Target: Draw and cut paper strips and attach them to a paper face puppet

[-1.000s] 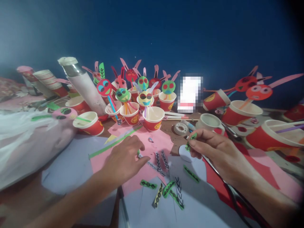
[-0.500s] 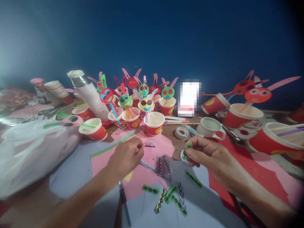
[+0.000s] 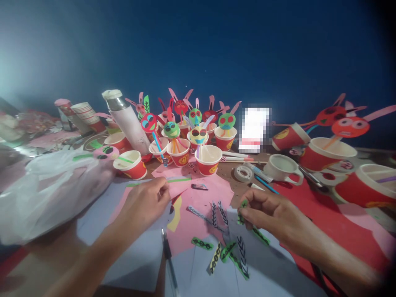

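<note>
My right hand (image 3: 262, 210) pinches a small green paper strip (image 3: 243, 205) with black marks between thumb and fingers. My left hand (image 3: 148, 202) is closed over the pink paper (image 3: 213, 185); whatever its fingertips hold is hidden. Beside it lies a curved yellow paper piece (image 3: 175, 215). Between the hands are grey strips with black leaf patterns (image 3: 214, 214). Nearer to me lie several patterned strips, including a green strip (image 3: 202, 243) and a yellow strip (image 3: 214, 258). A pen (image 3: 168, 251) rests on the white paper (image 3: 133, 255) below my left hand.
Red paper cups (image 3: 208, 161) with paper-faced figures stand along the back. A thermos (image 3: 126, 123) leans among them. At the right are a tape roll (image 3: 243, 173), a white mug (image 3: 283, 169) and red paper (image 3: 312, 214). A plastic bag (image 3: 52, 194) bulges at the left.
My left hand has moved left and lower, away from the middle, uncovering more of the yellow piece. The right hand still pinches the green strip. The view has turned slightly left.
</note>
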